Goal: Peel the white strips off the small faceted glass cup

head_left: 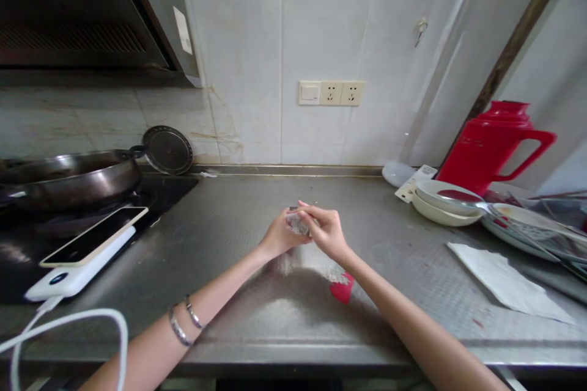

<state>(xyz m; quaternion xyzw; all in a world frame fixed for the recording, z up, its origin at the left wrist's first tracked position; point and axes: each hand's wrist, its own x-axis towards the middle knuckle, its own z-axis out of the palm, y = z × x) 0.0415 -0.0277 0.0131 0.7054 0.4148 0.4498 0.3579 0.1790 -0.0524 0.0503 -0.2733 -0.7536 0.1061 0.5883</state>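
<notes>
Above the middle of the metal counter my two hands meet around a small clear container [299, 225]. My left hand [280, 235] is closed around its side, with two silver bracelets on that forearm. From the right, my right hand [324, 229] reaches over the container's top with bent fingers pressed together against it. Pale bits show through the clear wall, but the fingers cover much of it, so its exact kind is unclear. On the counter below, beside my right forearm, lies a small red piece [342, 291] with a patch of pale grains [334, 275] along its upper edge.
At left, a phone [98, 235] rests on a white power bank [80, 272] with a cable, before a pan [73, 180] on the stove. At right stand a red thermos [488, 149], stacked bowls [447, 211], plates [523, 235] and a white napkin [504, 281].
</notes>
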